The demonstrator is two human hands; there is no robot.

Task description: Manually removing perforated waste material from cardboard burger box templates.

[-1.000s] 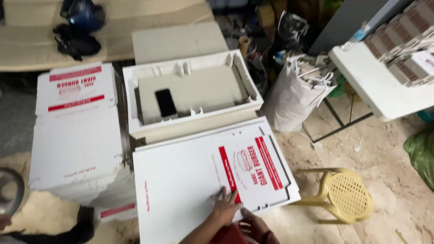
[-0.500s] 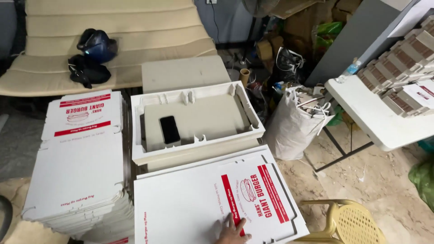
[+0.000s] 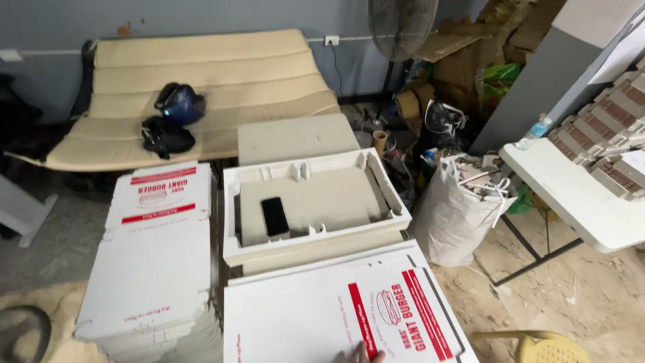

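Only fingertips of one hand show at the bottom edge, lying on the flat white cardboard box blank with red burger print; which hand it is, probably the right, and whether it is spread or pinched, cannot be told. Half a second ago more of it showed. The view has tilted up: the beige cushioned bench now fills the top. The black phone lies in the upturned white tray, beside the stack of white blanks.

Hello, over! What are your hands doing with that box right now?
One hand's fingertips on flat white carton sheet, bottom edge; which hand unclear. Other hand out of view. Stack of flat cartons left, apart.
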